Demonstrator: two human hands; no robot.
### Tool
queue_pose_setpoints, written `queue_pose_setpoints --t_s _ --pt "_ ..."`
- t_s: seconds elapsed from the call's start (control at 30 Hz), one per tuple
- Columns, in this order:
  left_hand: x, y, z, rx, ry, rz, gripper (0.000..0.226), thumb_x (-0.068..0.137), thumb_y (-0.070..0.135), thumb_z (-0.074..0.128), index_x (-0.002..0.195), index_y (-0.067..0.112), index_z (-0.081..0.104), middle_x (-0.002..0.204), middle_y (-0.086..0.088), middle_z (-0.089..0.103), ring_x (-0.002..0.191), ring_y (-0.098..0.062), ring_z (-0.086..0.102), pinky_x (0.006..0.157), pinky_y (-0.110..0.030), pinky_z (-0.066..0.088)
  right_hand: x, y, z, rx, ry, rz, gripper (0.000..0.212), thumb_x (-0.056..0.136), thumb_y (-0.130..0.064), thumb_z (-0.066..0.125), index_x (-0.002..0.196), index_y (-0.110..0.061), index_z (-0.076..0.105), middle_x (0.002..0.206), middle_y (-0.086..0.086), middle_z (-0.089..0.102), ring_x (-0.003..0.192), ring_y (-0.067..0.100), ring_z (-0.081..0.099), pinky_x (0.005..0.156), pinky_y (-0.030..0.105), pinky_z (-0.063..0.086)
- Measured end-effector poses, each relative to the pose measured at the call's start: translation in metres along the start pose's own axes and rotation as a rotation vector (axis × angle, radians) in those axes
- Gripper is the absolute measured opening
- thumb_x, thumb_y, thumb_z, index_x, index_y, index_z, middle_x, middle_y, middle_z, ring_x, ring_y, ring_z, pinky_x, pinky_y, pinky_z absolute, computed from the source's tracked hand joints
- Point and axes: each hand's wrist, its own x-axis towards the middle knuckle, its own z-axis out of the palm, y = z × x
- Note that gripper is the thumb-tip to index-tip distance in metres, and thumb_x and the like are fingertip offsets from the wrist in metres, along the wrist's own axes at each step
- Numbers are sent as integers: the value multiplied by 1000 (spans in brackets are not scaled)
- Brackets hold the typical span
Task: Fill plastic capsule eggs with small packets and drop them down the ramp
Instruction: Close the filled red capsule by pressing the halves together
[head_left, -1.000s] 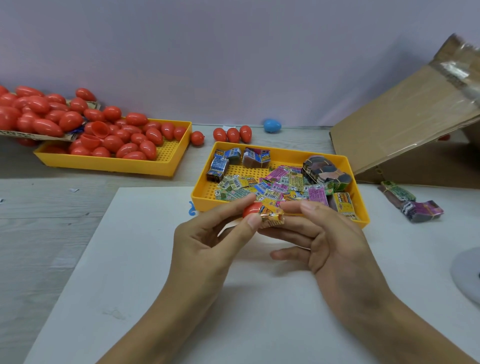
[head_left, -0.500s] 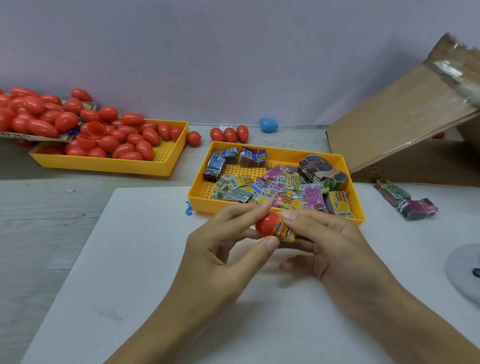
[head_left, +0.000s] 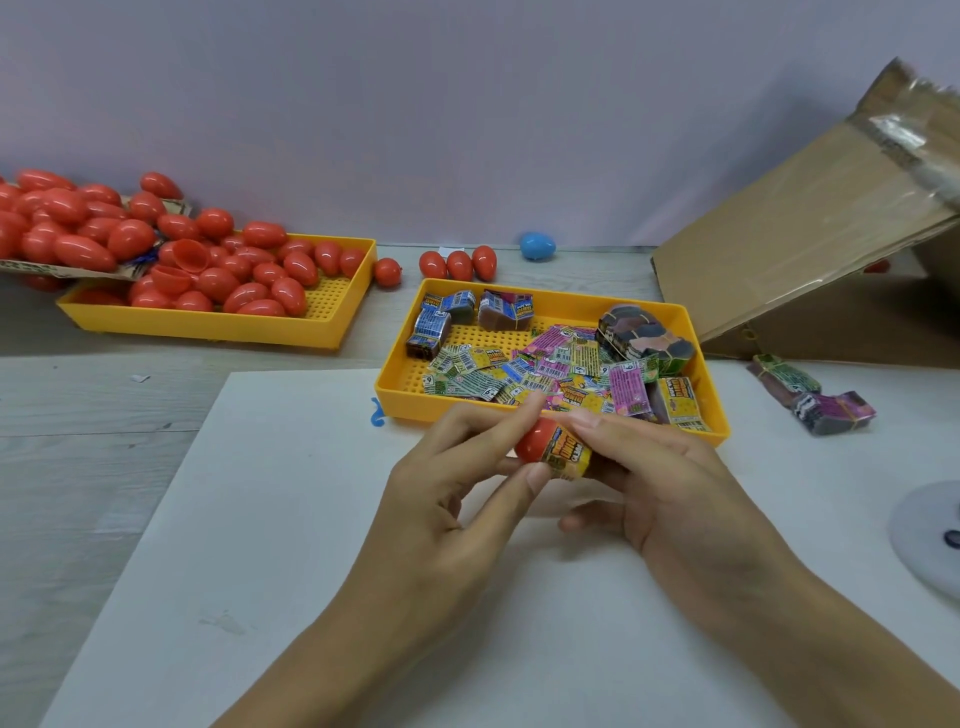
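Meeting over a white sheet (head_left: 291, 545) near the front of the table, both hands work on one item. The left hand (head_left: 447, 499) pinches a red capsule half (head_left: 535, 440) between thumb and forefinger, and the right hand (head_left: 670, 483) has its thumb and fingers closed on a yellow packet (head_left: 569, 454) that sits partly in the mouth of that half, its printed end sticking out to the right. The half and packet are held up off the sheet, just in front of the nearer tray.

That nearer yellow tray (head_left: 410, 402) lies just beyond the fingertips and holds a loose heap of small printed packets (head_left: 550, 371) in pink, green, yellow and blue, with a few banded bundles along its far rim. To its right, two more bundles (head_left: 810, 397) lie on the table.

Further back on the left, a second yellow tray (head_left: 208, 327) is piled with closed red eggs (head_left: 260, 280), along with a couple of open halves; more eggs spill from a cardboard flap at the left edge. Four red eggs (head_left: 460, 264) and one blue egg (head_left: 537, 245) rest near the wall between the trays. At the far right, the cardboard ramp (head_left: 800, 228) slopes up and away, its low edge near the nearer tray's far corner.
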Motion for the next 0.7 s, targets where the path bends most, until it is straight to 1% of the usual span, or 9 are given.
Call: queue_pose_setpoints --t_s 0.03,0.13,0.2,0.3,0.43,0.47,0.57,0.63,0.7 --pt "0 0 1 -5 0 1 49 91 14 66 135 33 57 110 11 61 102 -17 66 89 -30 56 0 0 0 -4 14 -17 42 66 -41 74 96 -12 80 95 25 70 82 20 65 55 29 55" --pt "-1 1 2 -69 41 -10 54 87 11 68 138 27 54 112 6 68 104 -22 69 88 -25 56 0 2 0 -42 53 -81 38 63 -40 77 91 -15 80 92 12 75 82 17 69 60 28 57" --pt "-1 2 2 -114 63 -32 50 84 9 72 131 22 60 113 3 71 104 -22 70 88 -24 56 1 3 -1 -48 62 -92 37 61 -39 78 89 -15 80 91 10 75 80 16 70 61 29 57" --pt "-1 3 1 -130 53 -28 41 81 10 78 121 12 68 114 -3 70 105 -22 70 88 -27 57 1 3 -2 -26 44 -79 37 62 -38 77 91 -15 81 93 12 76 82 18 71 64 30 59" --pt "1 3 0 -123 73 -38 38 79 9 75 116 15 72 112 -5 66 103 -18 70 87 -26 58 0 4 -2 -15 15 -68 37 63 -38 77 92 -15 81 91 12 77 79 15 71 63 28 58" --pt "1 4 0 -125 67 -49 38 79 10 74 117 15 72 112 -6 65 104 -19 69 87 -26 57 0 4 -3 -12 4 -63 36 63 -37 76 92 -16 81 90 11 77 78 15 71 63 28 58" --pt "1 3 -1 -121 11 -84 35 83 12 71 118 17 72 111 0 64 108 -20 67 89 -25 57 1 5 -5 -4 -21 -48 35 66 -36 75 93 -15 81 88 12 76 78 16 70 66 30 59" --pt "1 4 0 -94 -21 -85 34 84 12 70 118 14 73 111 0 63 110 -22 65 89 -26 56 2 5 -5 -5 -27 -53 34 67 -35 74 93 -14 81 85 11 75 77 16 69 66 29 58" --pt "1 4 1 -103 -2 -88 33 84 11 70 117 13 73 111 -2 63 111 -23 65 88 -25 56 2 5 -4 1 -28 -60 34 68 -36 73 93 -15 81 84 9 75 75 14 69 63 26 57"
